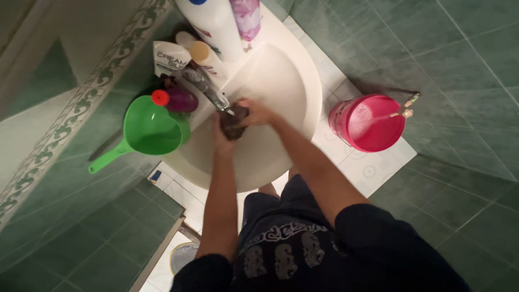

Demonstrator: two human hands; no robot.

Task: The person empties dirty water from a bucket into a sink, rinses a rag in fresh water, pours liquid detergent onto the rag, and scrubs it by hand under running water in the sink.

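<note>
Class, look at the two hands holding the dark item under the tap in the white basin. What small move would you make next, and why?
Probably turn the dark item over between the left hand and right hand, keeping it under the tap. Both hands already grip it right below the spout, over the white basin, so only one face meets the spout; whether water runs is unclear.

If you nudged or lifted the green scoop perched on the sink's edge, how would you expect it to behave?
The green scoop looks like thin plastic and seems empty, so probably light and stiff. It sits on the sink rim with its long handle hanging past the edge, so a push might tip it off. Beside the tap it may be wet, so perhaps slippery.
</note>
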